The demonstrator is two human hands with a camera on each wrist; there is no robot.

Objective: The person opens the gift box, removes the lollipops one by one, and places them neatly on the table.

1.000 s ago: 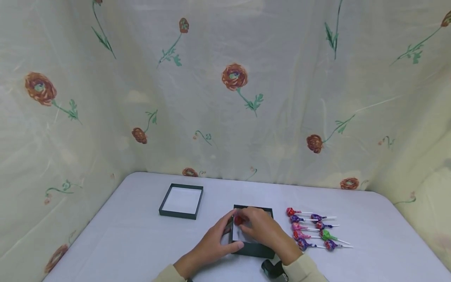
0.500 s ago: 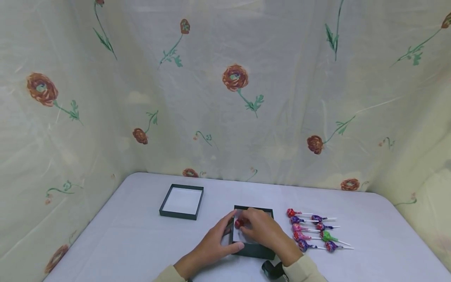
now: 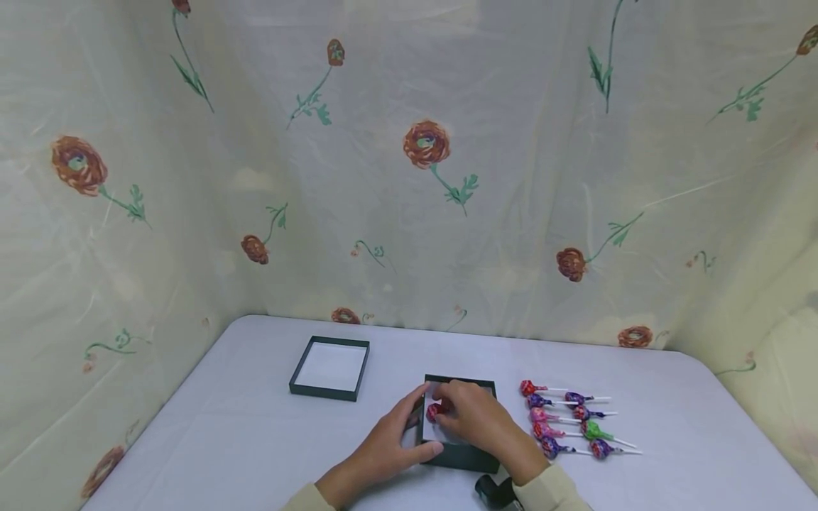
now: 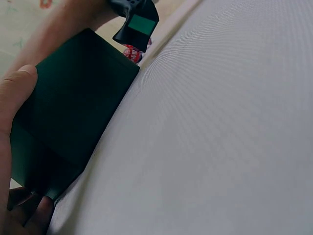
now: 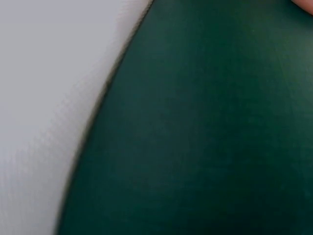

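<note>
Right hand (image 3: 476, 419): fingers curled, pinching a red-wrapped lollipop (image 3: 434, 412) and holding it low inside the open dark-green box (image 3: 458, 458); whether the sweet touches the white floor cannot be told.

Left hand (image 3: 390, 443): wrapped round the box's 9 o'clock wall, thumb (image 3: 427, 449) on the near corner, steadying it.

Box: near table centre, just ahead of the person.

Loose lollipops (image 3: 569, 424): nine or so in two short rows at 3 o'clock of the box, near but apart, sticks pointing to 3 o'clock.

Box lid (image 3: 330, 367): upturned at 10 o'clock of the box, well apart.

Table (image 3: 243, 440): pale cloth; floral curtain (image 3: 409, 163) behind.

Progress, as judged: one sweet going in, the rows unpacked, the lid off.

Views: head camera alone shows the rows and lid. Left wrist camera shows the box's outer wall (image 4: 73, 117) and gripping thumb (image 4: 17, 85). Right wrist camera shows only green wall (image 5: 205, 127) against cloth.
</note>
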